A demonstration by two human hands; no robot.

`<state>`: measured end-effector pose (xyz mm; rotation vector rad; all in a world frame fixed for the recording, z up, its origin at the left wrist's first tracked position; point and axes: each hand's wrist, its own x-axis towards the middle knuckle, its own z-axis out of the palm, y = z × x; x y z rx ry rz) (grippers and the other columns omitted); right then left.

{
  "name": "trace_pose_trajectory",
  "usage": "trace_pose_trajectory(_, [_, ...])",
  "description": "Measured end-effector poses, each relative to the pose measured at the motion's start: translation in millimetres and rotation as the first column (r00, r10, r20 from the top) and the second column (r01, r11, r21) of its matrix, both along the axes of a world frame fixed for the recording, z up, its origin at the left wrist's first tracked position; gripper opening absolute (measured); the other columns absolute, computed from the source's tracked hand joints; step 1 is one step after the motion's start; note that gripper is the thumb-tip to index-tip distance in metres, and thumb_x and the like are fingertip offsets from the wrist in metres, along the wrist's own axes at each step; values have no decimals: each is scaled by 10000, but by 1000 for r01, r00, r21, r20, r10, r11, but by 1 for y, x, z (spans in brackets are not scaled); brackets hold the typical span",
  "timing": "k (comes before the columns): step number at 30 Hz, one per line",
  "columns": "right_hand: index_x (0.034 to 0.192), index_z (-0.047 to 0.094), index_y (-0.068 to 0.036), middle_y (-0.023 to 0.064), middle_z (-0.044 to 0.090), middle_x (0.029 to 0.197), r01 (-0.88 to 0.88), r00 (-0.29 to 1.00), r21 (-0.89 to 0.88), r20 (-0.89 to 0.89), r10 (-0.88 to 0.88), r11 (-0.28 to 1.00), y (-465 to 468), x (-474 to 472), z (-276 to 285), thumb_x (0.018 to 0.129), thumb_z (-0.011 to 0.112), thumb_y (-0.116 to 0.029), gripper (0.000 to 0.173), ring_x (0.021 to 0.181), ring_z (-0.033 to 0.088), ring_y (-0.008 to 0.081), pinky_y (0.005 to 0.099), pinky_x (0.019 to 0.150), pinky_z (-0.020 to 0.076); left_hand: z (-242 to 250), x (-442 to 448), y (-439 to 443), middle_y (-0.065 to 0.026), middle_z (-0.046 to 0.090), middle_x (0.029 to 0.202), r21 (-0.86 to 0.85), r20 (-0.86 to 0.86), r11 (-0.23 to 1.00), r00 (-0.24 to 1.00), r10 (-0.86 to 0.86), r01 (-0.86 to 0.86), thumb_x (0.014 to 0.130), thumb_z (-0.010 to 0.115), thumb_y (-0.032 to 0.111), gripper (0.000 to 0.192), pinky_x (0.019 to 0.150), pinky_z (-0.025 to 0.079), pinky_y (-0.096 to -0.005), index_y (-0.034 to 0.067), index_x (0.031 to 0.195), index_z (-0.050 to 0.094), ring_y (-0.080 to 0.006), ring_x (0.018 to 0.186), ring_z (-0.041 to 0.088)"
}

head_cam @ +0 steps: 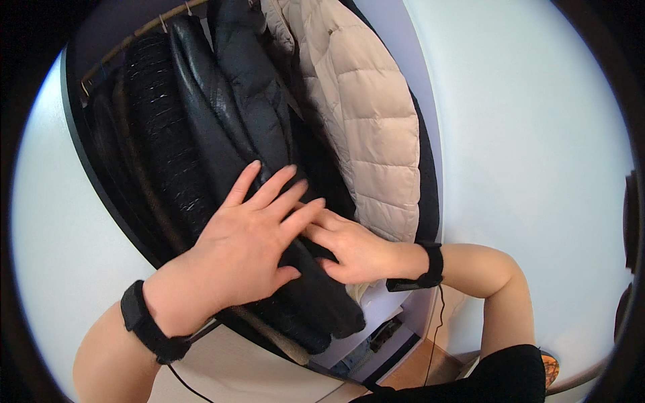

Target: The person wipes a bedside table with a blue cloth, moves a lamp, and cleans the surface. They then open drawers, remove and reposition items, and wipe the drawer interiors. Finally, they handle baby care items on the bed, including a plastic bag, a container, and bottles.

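My left hand [247,237] lies palm down, fingers spread, over a dark coat [221,106] with a shiny, leather-like front. Partly behind its fingers, my right hand [347,242] touches the same dark garments; its fingertips are hidden, so whether it grips cloth does not show. A beige quilted puffer jacket [380,146] hangs just above and right of my right hand. To the left of the coat hangs a black, glossy, crinkled garment [156,111]. Black straps circle both of my wrists.
A hanging rail [136,35] with hangers runs across the wardrobe's top left. White panels [524,126] flank the opening on both sides. Below the coats, a shelf or drawer [352,357] holds folded cloth. Thin black cables hang from both wrists.
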<state>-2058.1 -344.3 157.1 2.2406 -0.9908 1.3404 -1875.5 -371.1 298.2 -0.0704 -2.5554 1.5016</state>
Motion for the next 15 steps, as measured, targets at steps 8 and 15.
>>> trace_pose_trajectory(8, [1242, 498, 57, 152, 543, 1271, -200, 477, 128, 879, -18, 971, -8, -114, 23, 811, 491, 38, 432, 1147, 541, 216, 303, 870, 478, 8, 4, 25, -66, 579, 1245, 144, 131, 833, 845, 519, -534, 834, 644, 416, 567, 1160, 102, -455, 189, 1334, 501, -249, 1332, 354])
trace_pose_trajectory(15, [1253, 477, 79, 172, 589, 1198, -232, 432, 116, 902, -5, 966, -6, -133, 8, 858, 450, 24, 400, 1059, 597, 217, 289, 815, 500, 0, 8, 15, -66, 566, 1262, 184, 131, 825, 845, 518, -534, 846, 635, 407, 537, 1164, 87, -455, 197, 1324, 510, -257, 1339, 346])
